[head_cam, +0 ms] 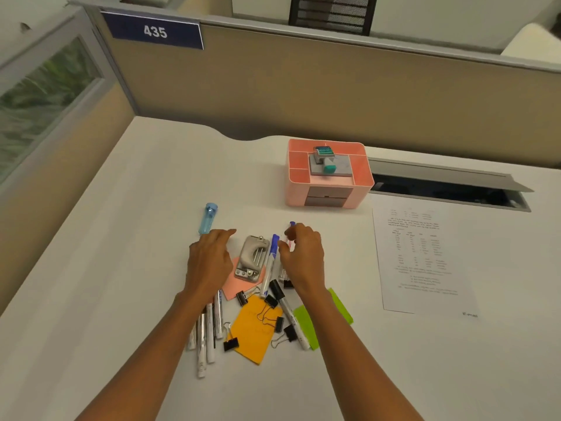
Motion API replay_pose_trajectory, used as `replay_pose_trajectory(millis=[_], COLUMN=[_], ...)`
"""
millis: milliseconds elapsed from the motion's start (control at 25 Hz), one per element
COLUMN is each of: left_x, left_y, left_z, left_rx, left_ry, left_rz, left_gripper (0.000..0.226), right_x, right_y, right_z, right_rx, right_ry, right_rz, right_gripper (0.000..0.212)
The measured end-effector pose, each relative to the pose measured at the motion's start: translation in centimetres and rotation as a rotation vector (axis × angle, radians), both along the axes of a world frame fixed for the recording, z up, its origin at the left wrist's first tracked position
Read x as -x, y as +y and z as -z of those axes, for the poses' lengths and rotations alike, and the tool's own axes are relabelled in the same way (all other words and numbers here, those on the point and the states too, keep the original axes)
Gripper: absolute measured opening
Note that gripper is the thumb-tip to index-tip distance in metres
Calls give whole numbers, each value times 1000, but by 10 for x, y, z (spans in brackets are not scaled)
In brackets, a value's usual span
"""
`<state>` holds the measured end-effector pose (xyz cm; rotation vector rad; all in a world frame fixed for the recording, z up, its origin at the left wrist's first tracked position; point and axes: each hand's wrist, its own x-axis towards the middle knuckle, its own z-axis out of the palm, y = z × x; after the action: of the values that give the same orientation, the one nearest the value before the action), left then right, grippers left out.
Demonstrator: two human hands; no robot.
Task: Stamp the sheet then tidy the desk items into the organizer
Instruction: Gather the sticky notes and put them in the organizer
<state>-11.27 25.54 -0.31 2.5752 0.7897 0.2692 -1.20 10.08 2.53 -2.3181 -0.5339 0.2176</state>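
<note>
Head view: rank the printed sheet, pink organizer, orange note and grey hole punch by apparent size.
1. printed sheet
2. pink organizer
3. orange note
4. grey hole punch
The organizer stands farther from the camera, so its true rank against the sheet is unsure.

Two forearms (142, 354) bare to the frame edge, left hand (209, 259) bare, right hand (303, 259) bare, uncovered throughout visible length

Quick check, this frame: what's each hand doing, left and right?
Left hand: open, holding nothing.
Right hand: fingers curled round a blue-capped marker.
</note>
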Motion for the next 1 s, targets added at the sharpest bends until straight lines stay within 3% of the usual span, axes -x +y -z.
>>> replay_pose_trajectory(millis=[200,440,600,800,880,1000], left_x=[27,23,16,10,10,13], left_y=[-3,-2,-8,-15,-16,-18], left_z=[4,0,-5,-12,-12,-12], left_rx=[-36,-59,-91,-25,-18,12], left_ry=[232,440,515,572,562,461], left_rz=[103,158,167,89,61,12], left_gripper=[62,81,77,73,59,36], right_x=[50,80,83,73,67,57], right_y=[-6,-11,-12,-11,-12,-20], right_z=[-1,3,8,10,11,13], right_rx=[333,652,721,756,734,653], right_ry=[-71,-150,-159,-106,-54,-8], right_rz=[-280,-428,-395,-358,-323,-256], right_gripper=[23,54,74,78,75,51])
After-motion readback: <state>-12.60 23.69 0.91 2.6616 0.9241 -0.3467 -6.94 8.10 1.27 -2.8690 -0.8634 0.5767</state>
